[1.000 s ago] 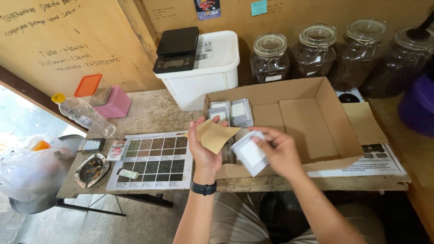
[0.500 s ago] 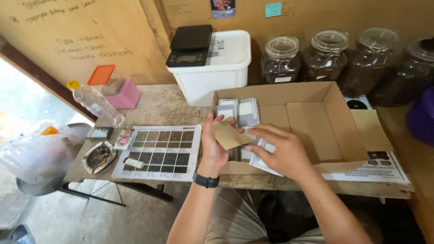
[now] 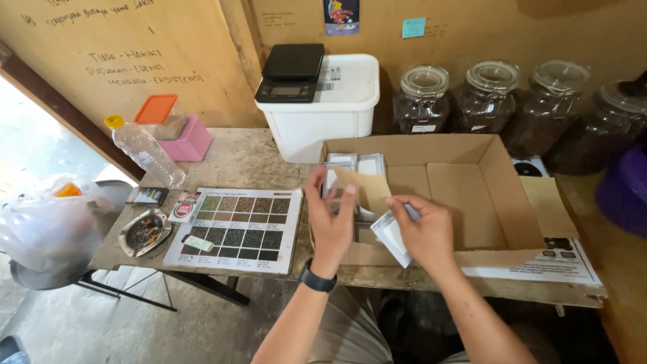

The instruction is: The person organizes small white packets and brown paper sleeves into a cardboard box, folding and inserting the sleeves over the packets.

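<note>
A brown paper pouch (image 3: pixel 364 187) is pinched between the thumb and fingers of the left hand (image 3: pixel 330 219), just left of the frame's centre, above the near left corner of an open cardboard box (image 3: pixel 465 195). A white pouch (image 3: pixel 393 236) is held in the grip of the right hand (image 3: pixel 424 229), fingers pressed together on its upper edge; it hangs over the box's front wall, just beside the brown one. More white pouches (image 3: pixel 357 166) are stacked upright inside the box's far left corner. On the worktop (image 3: pixel 236 158), a colour chart (image 3: pixel 236 229) is laid at lower left of centre, with an ashtray (image 3: pixel 143 232) further left. A white tub (image 3: pixel 323 111) carrying a black scale (image 3: pixel 290 73) is seen at upper centre, and glass jars (image 3: pixel 488 98) are lined up at upper right.
</note>
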